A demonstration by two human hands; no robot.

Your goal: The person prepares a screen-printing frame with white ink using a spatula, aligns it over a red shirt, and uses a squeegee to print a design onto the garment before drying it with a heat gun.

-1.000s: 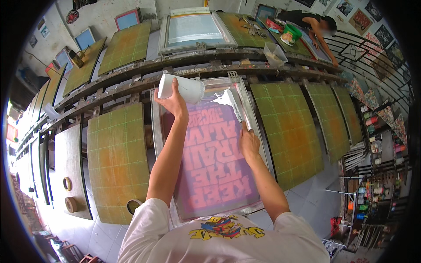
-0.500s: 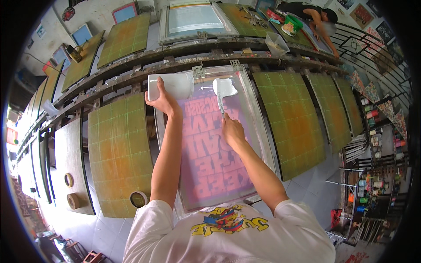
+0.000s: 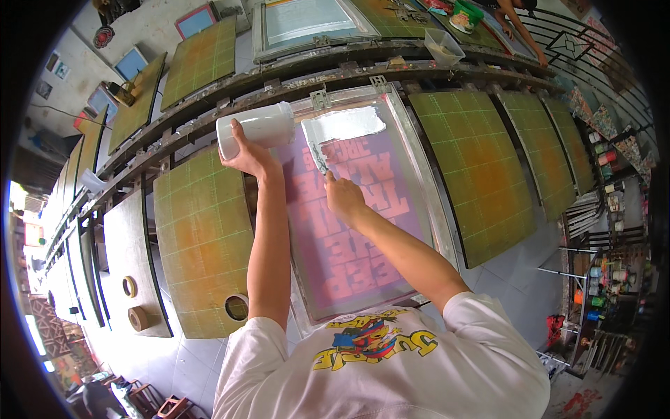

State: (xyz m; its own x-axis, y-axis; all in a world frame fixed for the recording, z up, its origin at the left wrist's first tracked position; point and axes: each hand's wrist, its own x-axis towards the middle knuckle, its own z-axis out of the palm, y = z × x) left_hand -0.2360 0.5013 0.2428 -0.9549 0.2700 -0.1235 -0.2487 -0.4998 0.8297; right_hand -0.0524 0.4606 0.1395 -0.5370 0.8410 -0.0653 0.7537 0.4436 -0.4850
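Note:
My left hand (image 3: 251,157) is wrapped round a white plastic tub (image 3: 264,127), tipped on its side with its mouth facing right, over the far left corner of a printing screen (image 3: 426,174). My right hand (image 3: 343,198) grips the handle of a spatula (image 3: 317,151). Its blade meets the left end of a thick band of white ink (image 3: 356,123) lying across the far part of the screen. Mirrored pink lettering (image 3: 363,237) shows through the purple mesh nearer to me. The tub's inside is hidden.
Olive printing boards stand left (image 3: 202,230) and right (image 3: 481,174) of the screen. Tape rolls (image 3: 138,318) lie at left. Beyond the metal rail (image 3: 209,96) are another screen (image 3: 262,35), a clear plastic container (image 3: 444,47), a green bucket (image 3: 464,17) and another person's arm (image 3: 520,26).
The white ink has grown from a small patch into a wide band. The spatula has moved left in my right hand, and the tub has shifted left, its mouth tilting upward slightly.

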